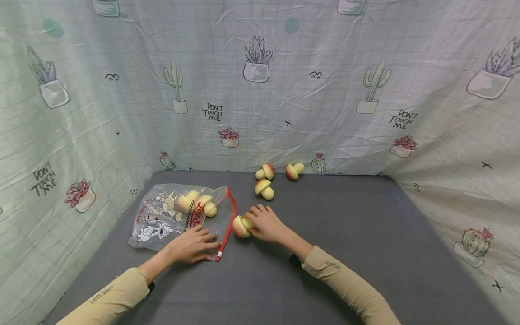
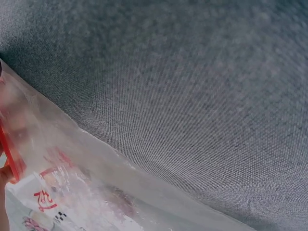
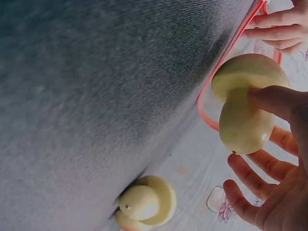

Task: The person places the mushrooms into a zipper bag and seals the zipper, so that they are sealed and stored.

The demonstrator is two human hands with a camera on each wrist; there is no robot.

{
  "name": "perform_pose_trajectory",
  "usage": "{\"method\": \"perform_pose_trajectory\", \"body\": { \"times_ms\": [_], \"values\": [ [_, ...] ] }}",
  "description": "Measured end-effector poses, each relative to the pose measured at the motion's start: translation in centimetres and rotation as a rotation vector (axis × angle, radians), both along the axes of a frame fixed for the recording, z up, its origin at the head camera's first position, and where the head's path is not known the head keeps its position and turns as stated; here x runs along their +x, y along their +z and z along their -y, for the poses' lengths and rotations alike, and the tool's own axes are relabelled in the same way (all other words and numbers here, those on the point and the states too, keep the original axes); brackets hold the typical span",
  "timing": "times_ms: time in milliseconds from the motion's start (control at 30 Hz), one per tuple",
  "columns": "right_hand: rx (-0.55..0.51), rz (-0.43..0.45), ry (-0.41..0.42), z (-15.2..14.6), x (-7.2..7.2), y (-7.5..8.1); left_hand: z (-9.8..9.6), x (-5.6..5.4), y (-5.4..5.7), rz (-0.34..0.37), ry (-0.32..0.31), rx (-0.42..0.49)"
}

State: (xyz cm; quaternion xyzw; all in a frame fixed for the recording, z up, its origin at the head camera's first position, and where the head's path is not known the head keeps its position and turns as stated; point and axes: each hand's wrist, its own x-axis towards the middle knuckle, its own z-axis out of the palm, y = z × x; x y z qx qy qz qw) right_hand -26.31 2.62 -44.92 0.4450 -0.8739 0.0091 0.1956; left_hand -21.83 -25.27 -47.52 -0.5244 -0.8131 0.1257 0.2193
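Observation:
My right hand [image 1: 266, 225] pinches a yellow toy mushroom [image 3: 243, 122] with a reddish cap, its thumb on the stem just below the cap. The mushroom is beside the red-edged mouth of a clear plastic zip bag [image 1: 162, 241]. At the near corner of that mouth, my left hand [image 1: 191, 246] holds the bag's edge, close to the white zip slider [image 1: 220, 254]. Inside the bag lie several toy mushrooms [image 1: 191, 201], seen through printed plastic. In the left wrist view only fingertips show, against the red zip strip [image 2: 12, 161].
Three more toy mushrooms lie toward the back of the dark grey table [image 1: 345, 234]: one mushroom [image 1: 264, 189] nearer, another mushroom [image 1: 265, 172] behind it, and a third mushroom [image 1: 294, 171] to the right. A cactus-print curtain [image 1: 284, 104] hangs at the back and sides.

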Motion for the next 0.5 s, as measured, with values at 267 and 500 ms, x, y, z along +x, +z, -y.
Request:
{"method": "perform_pose_trajectory", "body": {
  "times_ms": [267, 500],
  "values": [
    [-0.015, 0.028, -0.023, 0.9, -0.2, -0.1, -0.2, 0.0, -0.1, 0.035, 0.029, 0.004],
    [-0.015, 0.044, -0.082, 1.6, -0.2, -0.1, -0.3, -0.1, -0.2, 0.042, 0.042, 0.007]
  ]
}}
